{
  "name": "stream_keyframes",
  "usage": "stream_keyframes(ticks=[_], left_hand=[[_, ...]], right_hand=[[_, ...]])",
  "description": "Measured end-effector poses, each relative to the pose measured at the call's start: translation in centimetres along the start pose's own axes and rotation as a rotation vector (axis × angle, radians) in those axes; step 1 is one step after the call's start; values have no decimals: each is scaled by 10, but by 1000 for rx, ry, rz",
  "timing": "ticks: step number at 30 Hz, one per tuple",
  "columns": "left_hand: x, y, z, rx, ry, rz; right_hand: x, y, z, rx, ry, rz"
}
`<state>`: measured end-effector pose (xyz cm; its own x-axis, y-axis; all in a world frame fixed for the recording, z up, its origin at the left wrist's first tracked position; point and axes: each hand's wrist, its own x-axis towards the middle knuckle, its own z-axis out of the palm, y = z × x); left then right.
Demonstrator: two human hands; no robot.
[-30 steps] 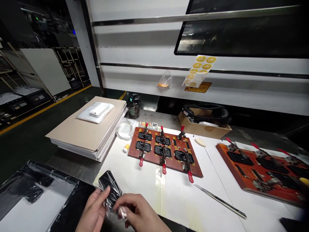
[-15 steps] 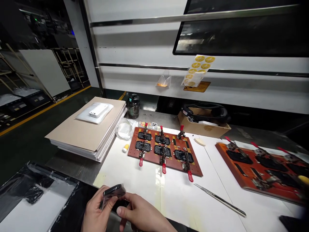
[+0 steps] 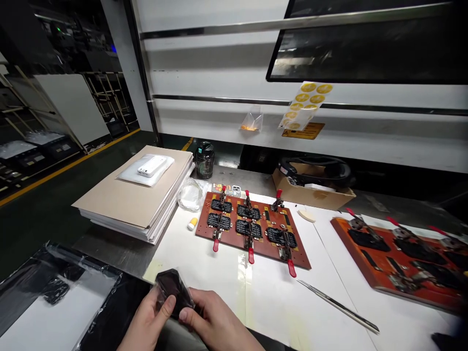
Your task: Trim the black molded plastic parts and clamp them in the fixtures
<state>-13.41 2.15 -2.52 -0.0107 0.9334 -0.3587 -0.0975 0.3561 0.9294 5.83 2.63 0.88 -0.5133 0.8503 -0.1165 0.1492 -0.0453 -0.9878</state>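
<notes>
A flat black part in a clear plastic bag (image 3: pixel 172 287) is held between both hands at the front edge of the table. My left hand (image 3: pixel 151 317) grips its left side, the thumb lying across its face. On its lower right side, my right hand (image 3: pixel 210 314) is closed with the thumb on the front; the fingers behind are hidden. Beyond the hands lies a reddish-brown fixture board (image 3: pixel 237 241) with several black parts under red-handled toggle clamps. One clamp at its far right corner has no black part under it.
Metal tweezers (image 3: pixel 338 305) lie right of the board, and a second clamp board (image 3: pixel 380 265) farther right. A cardboard stack (image 3: pixel 120 202) with a white device (image 3: pixel 151 165) stands left. Behind are a dark jar (image 3: pixel 204 161) and an open carton (image 3: pixel 314 192). A black plastic-lined bin (image 3: pixel 109 302) sits front left.
The bagged black part has turned from nearly edge-on to showing its broad face. My right hand has closed in on its lower right side. The view has shifted slightly.
</notes>
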Motion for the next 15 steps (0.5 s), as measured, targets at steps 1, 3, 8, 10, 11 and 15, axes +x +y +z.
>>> stream_keyframes(ticks=[1,3,8,10,11,15], left_hand=[[-3,-1,0,-42,-43,-31],[-9,-5,-3,-88,-88,-63],[-19,-14,-58,-149,140,-104],[-18,-18,-108,-214,320,-142],[-17,-21,-138,-232,412,-162],[-13,-40,-259,-24,809,-220]], right_hand=[[0,-5,0,-7,-26,-17],[1,-12,2,-19,-72,-28],[11,-1,14,-161,-59,53],[13,7,12,-201,0,73],[14,12,9,-223,34,85],[14,40,-18,-357,96,171]])
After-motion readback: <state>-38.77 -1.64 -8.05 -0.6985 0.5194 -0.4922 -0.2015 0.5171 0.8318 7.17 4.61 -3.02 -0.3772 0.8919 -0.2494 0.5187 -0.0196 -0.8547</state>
